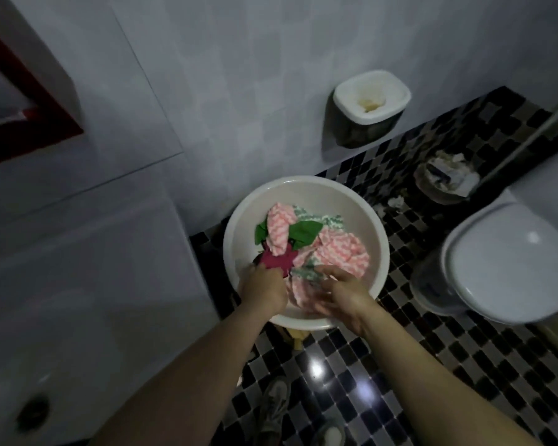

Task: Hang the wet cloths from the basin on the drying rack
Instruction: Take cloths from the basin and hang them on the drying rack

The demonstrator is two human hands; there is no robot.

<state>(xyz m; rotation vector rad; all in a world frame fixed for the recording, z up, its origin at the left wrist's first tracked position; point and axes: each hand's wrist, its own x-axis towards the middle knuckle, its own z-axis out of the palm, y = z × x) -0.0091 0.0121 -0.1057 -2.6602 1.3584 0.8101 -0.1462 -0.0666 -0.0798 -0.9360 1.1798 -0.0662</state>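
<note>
A round white basin (361,207) stands on a low stool over the checkered floor. Several wet cloths lie piled in it: pink-and-white striped cloths (339,252), a green cloth (303,234), a magenta cloth (276,259) and a green-and-white one (322,217). My left hand (263,289) is at the basin's near left, fingers curled on the magenta cloth. My right hand (342,292) is beside it at the near rim, fingers around a pink striped cloth (300,292). No drying rack is in view.
A white washbasin (78,300) fills the left. A toilet (509,262) stands at the right, with a waste bin (445,180) behind it. A white wall-mounted box (371,96) hangs above the basin. My shoes (274,410) are on the tiles below.
</note>
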